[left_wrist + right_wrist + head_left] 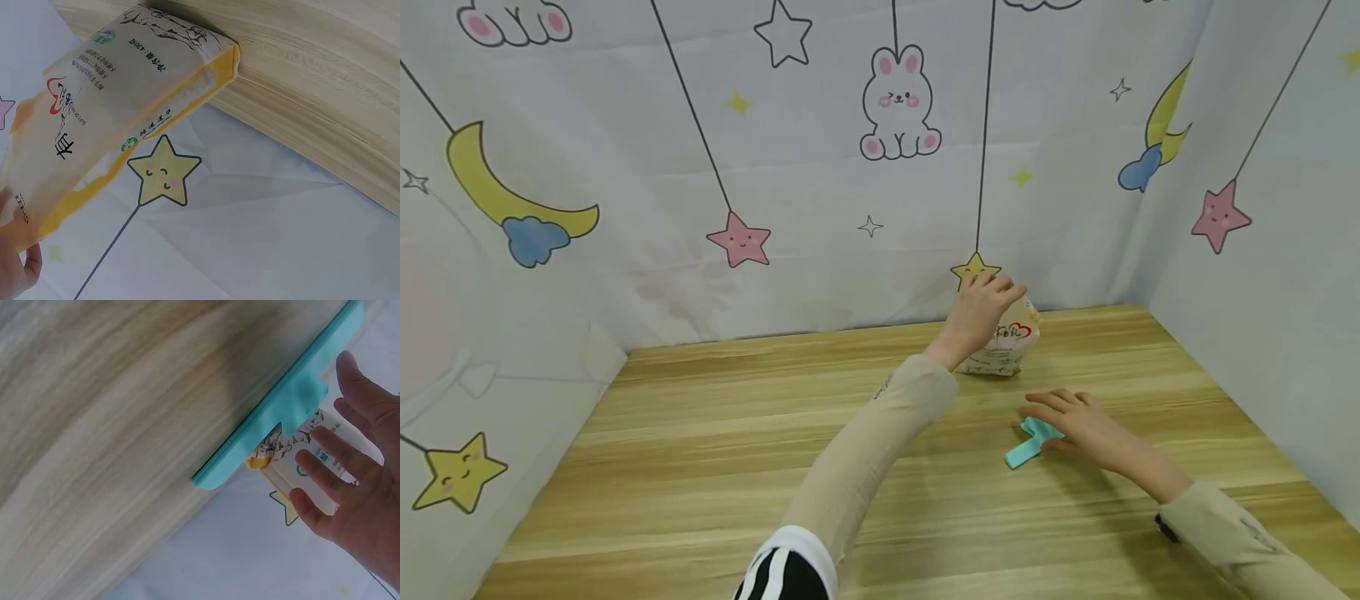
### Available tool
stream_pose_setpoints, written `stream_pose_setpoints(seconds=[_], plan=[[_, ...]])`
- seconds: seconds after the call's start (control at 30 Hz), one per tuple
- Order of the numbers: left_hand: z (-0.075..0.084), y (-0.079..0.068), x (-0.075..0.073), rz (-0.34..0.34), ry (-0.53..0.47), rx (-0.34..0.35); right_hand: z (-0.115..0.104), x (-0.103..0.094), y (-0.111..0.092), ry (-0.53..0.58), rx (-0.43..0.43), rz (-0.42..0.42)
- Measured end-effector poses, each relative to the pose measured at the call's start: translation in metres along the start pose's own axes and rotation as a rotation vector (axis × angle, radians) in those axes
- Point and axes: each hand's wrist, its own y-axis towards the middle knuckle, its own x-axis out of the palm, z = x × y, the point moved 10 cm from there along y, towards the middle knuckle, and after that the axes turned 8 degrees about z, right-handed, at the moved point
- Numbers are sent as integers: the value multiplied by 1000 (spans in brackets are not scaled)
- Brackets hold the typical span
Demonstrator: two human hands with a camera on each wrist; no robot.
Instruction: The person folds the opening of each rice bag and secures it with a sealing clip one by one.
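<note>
At the back of the table, my left hand (976, 321) grips the top of a printed paper-like food bag (1018, 337) with an orange-yellow side. The bag (131, 75) stands on its base, and my left fingers (32, 265) show at its top end in the left wrist view. A teal sealing clip (1024, 452) with a long bar lies on the table in front of the bag. My right hand (1093, 433) hovers at the clip's right end, its fingers spread. In the right wrist view this hand (369, 469) appears beside the clip (250, 440), fingers apart and holding nothing.
The wood-grain table (715, 433) meets a white cloth backdrop (820, 167) printed with stars, moons and a rabbit. The cloth rises behind the bag and along both sides of the table.
</note>
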Motion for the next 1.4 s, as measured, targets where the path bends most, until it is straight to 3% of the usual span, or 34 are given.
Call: stream_pose_setpoints(seconds=[0.17,0.43,0.73,1.4], plan=[[1,0,-1,-3,4,5,0,4,0,-17,5,-34],[1,1,-1,-1,23,11,-4,4,0,-79,-34,-7],[0,1,0,-11,5,-2,-2,8,0,-78,-11,-34],[0,1,1,-19,-29,-13,4,13,-2,22,63,-58]])
